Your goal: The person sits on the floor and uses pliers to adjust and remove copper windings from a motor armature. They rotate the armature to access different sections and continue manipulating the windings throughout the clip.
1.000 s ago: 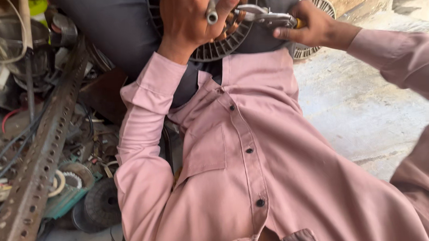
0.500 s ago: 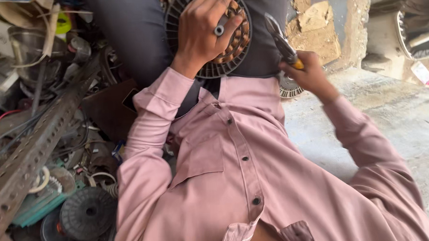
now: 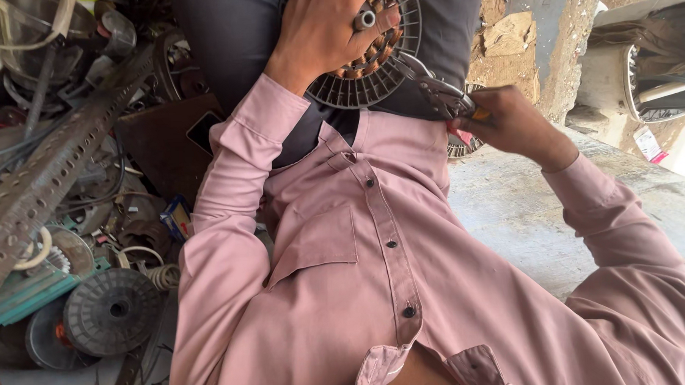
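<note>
At the right edge of my view, a small white-and-red label point(image 3: 647, 144) sits low on the wall.

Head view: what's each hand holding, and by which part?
Left hand grips the round finned motor part across its face; right hand holds pliers by the handles.
</note>
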